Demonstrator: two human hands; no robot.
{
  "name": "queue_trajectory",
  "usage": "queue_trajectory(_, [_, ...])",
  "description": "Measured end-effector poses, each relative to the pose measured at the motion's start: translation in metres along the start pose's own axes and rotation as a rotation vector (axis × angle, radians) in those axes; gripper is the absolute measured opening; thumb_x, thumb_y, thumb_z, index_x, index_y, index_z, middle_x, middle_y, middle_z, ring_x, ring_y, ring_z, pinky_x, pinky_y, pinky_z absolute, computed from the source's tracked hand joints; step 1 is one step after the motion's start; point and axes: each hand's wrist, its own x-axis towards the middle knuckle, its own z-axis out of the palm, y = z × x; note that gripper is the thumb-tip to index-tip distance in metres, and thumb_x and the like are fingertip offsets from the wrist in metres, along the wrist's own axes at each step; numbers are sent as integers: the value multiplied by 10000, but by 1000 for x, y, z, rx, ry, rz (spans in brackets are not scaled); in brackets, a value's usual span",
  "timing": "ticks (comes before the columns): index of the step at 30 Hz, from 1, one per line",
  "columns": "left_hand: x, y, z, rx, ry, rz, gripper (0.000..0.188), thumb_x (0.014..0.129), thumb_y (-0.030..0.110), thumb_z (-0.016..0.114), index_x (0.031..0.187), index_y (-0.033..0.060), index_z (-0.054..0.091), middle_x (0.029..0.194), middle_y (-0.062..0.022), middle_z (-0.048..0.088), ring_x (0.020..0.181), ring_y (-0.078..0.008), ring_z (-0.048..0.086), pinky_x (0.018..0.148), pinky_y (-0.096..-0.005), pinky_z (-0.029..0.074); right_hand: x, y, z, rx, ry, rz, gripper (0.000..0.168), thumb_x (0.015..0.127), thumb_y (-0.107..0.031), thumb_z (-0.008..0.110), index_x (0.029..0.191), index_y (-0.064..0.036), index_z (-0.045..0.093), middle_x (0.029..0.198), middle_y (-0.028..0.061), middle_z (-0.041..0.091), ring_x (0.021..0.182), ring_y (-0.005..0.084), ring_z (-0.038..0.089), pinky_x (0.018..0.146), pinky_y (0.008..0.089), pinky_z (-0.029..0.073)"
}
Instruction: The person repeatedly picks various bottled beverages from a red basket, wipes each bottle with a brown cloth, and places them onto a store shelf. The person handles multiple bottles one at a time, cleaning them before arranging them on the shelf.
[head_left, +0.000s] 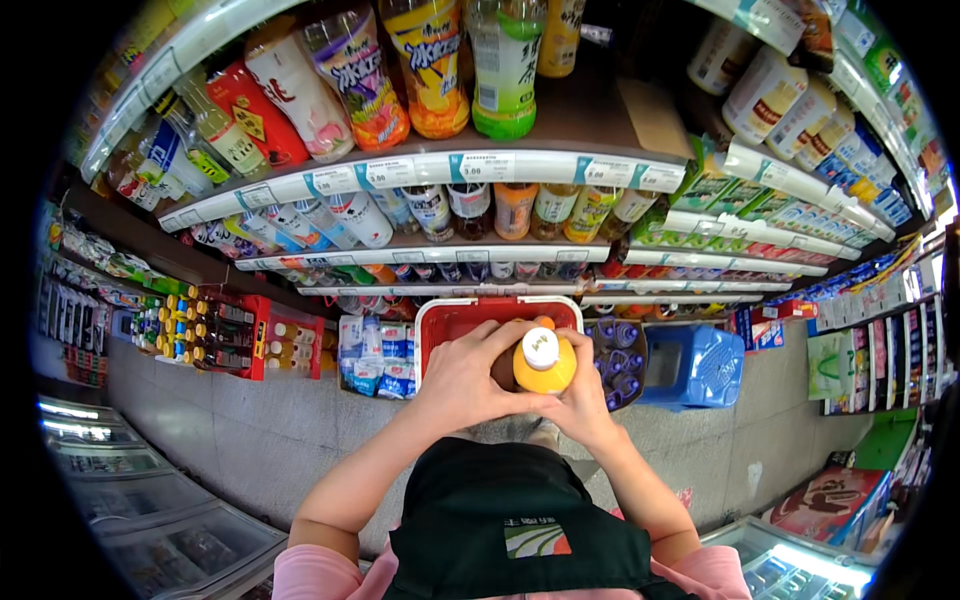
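Note:
In front of my apron, both hands close around a small group of drink bottles. My right hand (591, 386) grips a yellow bottle (553, 381) with a white cap, seen from above. Pressed beside it, a dark brown bottle (504, 371) shows between the thumb and fingers of my left hand (463, 371). My left thumb stretches below the yellow bottle to my right hand. An orange cap (545, 322) peeks out behind the white one; its bottle is hidden. Beneath my hands is a red basket (450, 321) with a white rim, its inside mostly covered.
Shelves of bottled drinks (431, 75) rise ahead, with price strips (480, 166) along their edges. Left of the basket lie blue-and-white packs (375, 352); right are purple-capped bottles (619, 352) and a blue plastic bin (694, 367). Glass-topped freezers (180, 517) stand behind on the left.

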Motion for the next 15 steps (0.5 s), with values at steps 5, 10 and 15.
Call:
queue_trajectory(5, [-13, -59, 56, 155, -65, -216, 701, 606, 458, 848, 1201, 156, 633, 967, -168, 716, 838, -371, 716, 728, -462, 578, -23, 57, 48, -275, -48, 98, 731, 742, -42, 749, 1378, -53, 389, 1209, 219, 601, 1089, 433, 612, 902, 487, 517])
queue_trajectory(10, [-23, -142, 146, 183, -84, -331, 690, 620, 431, 841, 1217, 169, 617, 957, -174, 722, 833, -373, 719, 703, -472, 582, -46, 146, 108, -214, 55, 293, 654, 758, 55, 663, 1356, -77, 434, 1232, 188, 602, 1130, 408, 612, 901, 460, 531])
queue_trajectory(15, [-13, -204, 221, 173, -112, -439, 692, 647, 436, 827, 1245, 173, 599, 1019, -172, 721, 833, -396, 720, 703, -500, 593, -49, 221, 135, -254, 51, 557, 614, 837, 41, 585, 1400, -144, 427, 1338, 199, 569, 1109, 437, 621, 881, 496, 539])
